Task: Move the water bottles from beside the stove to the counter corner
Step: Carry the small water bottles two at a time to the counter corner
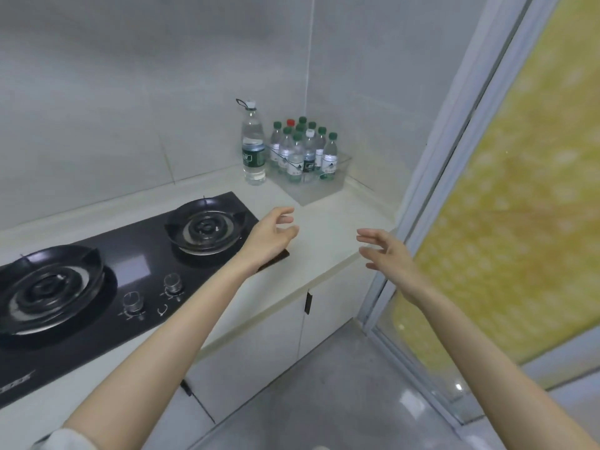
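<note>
On the counter [324, 228], the stove [107, 280] lies at the left and the tray [328, 185] sits in the far right corner against the walls. Small bottles [303, 151] stand packed in the tray, with a big bottle [253, 147] on the counter just left of it. Both hands, left [271, 237] and right [388, 254], hang near of the tray, right of the stove.

Clear plastic bottles [302, 151], glossy stove [136, 264]

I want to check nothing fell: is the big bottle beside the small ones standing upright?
Upright. The big bottle stands on its base on the counter, cap at the top.
</note>
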Tool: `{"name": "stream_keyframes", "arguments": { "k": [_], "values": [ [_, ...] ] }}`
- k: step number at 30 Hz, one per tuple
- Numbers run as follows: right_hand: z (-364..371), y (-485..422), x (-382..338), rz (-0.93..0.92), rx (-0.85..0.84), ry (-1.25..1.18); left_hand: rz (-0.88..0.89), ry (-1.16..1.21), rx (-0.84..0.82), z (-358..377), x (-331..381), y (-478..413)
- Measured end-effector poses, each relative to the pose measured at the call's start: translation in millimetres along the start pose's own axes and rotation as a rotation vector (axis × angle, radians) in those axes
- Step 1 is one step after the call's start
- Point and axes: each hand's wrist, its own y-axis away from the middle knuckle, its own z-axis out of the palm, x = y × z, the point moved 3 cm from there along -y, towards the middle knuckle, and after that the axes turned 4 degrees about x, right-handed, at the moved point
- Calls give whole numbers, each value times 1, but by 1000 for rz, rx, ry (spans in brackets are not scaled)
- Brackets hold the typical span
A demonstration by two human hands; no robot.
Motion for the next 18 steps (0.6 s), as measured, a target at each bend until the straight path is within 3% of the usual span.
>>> {"name": "stream_keyframes", "arguments": {
  "k": [13, 18],
  "values": [
    [-27, -250, 10, -44, -33, 28, -41, -15, 55, 59, -28, -244],
    [-26, -349, 16, -39, -26, 64, -38, -175, 75, 80, -51, -337]
  ]
}}
